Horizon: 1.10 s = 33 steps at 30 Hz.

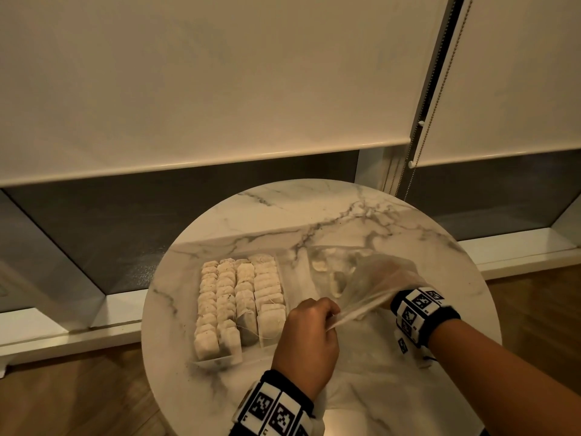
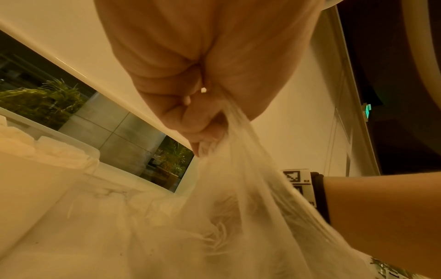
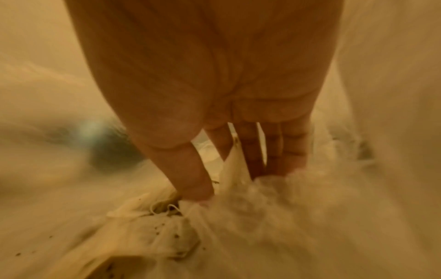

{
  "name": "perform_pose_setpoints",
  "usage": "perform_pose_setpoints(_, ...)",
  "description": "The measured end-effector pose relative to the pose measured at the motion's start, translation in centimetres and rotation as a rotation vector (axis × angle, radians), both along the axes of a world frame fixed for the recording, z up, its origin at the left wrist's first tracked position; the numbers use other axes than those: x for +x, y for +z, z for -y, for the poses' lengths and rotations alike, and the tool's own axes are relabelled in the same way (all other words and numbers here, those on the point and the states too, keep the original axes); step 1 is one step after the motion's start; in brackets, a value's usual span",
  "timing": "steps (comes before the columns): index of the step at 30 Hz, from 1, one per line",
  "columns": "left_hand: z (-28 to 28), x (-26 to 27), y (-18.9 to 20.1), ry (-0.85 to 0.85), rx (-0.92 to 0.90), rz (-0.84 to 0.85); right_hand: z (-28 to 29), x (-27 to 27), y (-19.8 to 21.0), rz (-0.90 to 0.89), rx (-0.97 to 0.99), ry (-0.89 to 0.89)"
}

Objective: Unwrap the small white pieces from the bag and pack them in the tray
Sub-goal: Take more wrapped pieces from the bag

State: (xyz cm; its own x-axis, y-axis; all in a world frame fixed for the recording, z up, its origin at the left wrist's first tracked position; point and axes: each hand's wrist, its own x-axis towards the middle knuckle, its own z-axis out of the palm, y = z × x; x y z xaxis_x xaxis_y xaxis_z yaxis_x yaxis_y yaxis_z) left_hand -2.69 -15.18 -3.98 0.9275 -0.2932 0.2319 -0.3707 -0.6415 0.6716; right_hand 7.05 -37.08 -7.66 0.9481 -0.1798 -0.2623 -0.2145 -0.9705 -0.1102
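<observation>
**Bag mouth held, hand reaching inside**

Left hand (image 1: 309,338), lower centre, pinches the thin clear plastic bag (image 1: 355,305) taut. Right hand (image 3: 238,117) inside, fingers spread over small white paper sachets (image 3: 164,232): light, soft, tearable; lift by edges. Translucent tray (image 1: 220,361), centre-left, nearly full.

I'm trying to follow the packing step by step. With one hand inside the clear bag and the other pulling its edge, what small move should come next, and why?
Probably the right hand should pinch one white piece and draw it out. Its fingers are straight, reaching among the pieces, gripping none, while the left hand grips the bag mouth taut. The tray beside it already holds four rows.
</observation>
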Motion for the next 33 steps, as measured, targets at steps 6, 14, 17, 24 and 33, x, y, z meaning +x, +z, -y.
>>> perform_pose_setpoints(6,0.2,-0.1,0.1,-0.01,-0.009,0.004,1.0,-0.3,-0.6,-0.044,-0.082,0.081)
perform_pose_setpoints(14,0.4,-0.5,0.1,-0.02,-0.008,-0.009,2.2,0.8,-0.3,0.099,-0.14,-0.08)
perform_pose_setpoints(17,0.6,-0.6,0.0,-0.028,-0.005,-0.01,1.6,-0.9,1.5,0.056,-0.069,-0.056)
perform_pose_setpoints(24,0.9,-0.9,-0.2,-0.047,0.018,-0.038,6.1,3.8,-6.4,-0.066,-0.091,-0.139)
perform_pose_setpoints(33,1.1,-1.1,-0.4,-0.068,0.025,-0.037,3.7,1.3,-2.1,-0.071,-0.169,-0.18)
